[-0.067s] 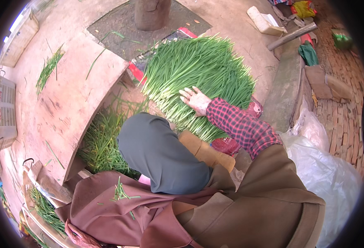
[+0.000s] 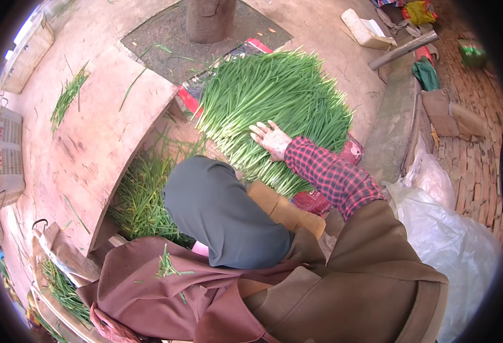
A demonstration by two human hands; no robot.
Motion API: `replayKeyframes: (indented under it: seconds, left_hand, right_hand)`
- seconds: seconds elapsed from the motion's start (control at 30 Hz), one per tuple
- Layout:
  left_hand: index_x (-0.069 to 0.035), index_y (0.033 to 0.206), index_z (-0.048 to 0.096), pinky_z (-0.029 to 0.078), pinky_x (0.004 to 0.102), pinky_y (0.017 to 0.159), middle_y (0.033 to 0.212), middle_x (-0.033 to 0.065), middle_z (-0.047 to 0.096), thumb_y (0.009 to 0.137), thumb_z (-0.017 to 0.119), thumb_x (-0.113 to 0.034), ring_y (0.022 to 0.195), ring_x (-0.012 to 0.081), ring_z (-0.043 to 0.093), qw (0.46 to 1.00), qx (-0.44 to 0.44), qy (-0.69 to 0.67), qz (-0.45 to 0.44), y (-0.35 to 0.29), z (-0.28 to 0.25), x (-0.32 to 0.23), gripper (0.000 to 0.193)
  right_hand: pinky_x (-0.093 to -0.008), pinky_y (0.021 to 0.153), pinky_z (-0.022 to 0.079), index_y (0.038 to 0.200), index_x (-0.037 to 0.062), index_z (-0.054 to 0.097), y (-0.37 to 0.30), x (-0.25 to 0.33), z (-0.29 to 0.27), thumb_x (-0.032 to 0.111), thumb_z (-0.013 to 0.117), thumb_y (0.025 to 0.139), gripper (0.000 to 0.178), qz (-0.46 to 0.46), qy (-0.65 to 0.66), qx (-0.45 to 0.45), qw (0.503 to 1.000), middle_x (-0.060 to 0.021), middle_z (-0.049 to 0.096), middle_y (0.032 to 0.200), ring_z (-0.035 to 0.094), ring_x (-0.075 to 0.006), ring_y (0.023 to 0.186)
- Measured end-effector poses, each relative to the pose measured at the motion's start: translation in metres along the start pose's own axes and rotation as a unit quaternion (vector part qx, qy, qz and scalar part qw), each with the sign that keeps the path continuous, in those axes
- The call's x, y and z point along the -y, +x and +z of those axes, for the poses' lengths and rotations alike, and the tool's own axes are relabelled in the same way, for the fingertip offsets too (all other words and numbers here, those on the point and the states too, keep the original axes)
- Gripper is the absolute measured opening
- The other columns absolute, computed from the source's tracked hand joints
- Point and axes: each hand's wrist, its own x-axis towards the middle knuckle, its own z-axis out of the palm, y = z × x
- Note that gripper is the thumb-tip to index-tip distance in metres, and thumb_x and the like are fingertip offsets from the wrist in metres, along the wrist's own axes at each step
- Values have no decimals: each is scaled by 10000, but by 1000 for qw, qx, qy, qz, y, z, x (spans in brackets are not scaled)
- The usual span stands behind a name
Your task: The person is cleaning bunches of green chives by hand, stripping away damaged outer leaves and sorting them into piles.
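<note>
A broad heap of garlic chives (image 2: 285,91) lies ahead of me, pale stem ends toward me and green blades fanning away. On its near stems rests my right hand (image 2: 271,140), palm down, fingers spread, gripping nothing. A red-and-black checked sleeve (image 2: 334,174) covers that forearm. Neither my left hand nor its arm can be made out. My knee in grey cloth (image 2: 220,211) rises in the middle, close to the heap. Loose chive trimmings (image 2: 143,197) are piled left of the knee, and a few blades (image 2: 168,264) lie on my mauve apron (image 2: 154,286).
A low wooden board (image 2: 114,123) stands on the left with scattered blades on it. Plastic crates (image 2: 8,154) line the far left. A thick post (image 2: 207,20) rises behind the heap. White plastic sheeting (image 2: 451,246) lies at right, beside a concrete ledge (image 2: 385,134).
</note>
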Motion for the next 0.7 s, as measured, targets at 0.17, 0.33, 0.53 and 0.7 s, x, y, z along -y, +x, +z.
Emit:
replayKeyframes:
  seconds: [0.17, 0.33, 0.53, 0.7]
  left_hand:
    - [-44, 1252, 577, 537, 442, 814, 1121, 195, 649, 1006, 438, -323, 977, 357, 645, 997, -13, 79, 9, -18, 8, 33, 397]
    - [-34, 1239, 580, 535, 441, 799, 1103, 197, 651, 999, 464, -250, 969, 351, 644, 994, 7, 94, -53, -2, -3, -4, 343]
    - [-34, 1228, 584, 529, 451, 786, 1086, 195, 654, 993, 469, -264, 955, 350, 643, 996, 4, 85, -4, 15, -8, -25, 348]
    - [-16, 1209, 587, 528, 458, 791, 1080, 207, 648, 1001, 452, -305, 944, 363, 638, 997, -5, 82, 7, 7, 4, 1, 382]
  right_hand:
    - [-478, 1136, 282, 1409, 25, 395, 37, -10, 32, 179, 599, 818, 644, 36, -10, -85, 996, -104, 304, 1559, 309, -297, 1423]
    - [-396, 982, 431, 1291, -5, 495, 56, -13, 12, 87, 524, 847, 455, 29, 11, -194, 980, -120, 543, 1328, 532, -267, 1222]
    - [-391, 907, 511, 1300, -85, 424, 89, -35, -6, 62, 734, 730, 665, -1, 126, -196, 972, -204, 609, 1119, 610, -347, 1044]
    - [-424, 781, 550, 1134, -65, 536, 125, -43, -2, 80, 644, 846, 341, 12, 164, -170, 972, -212, 644, 962, 654, -363, 872]
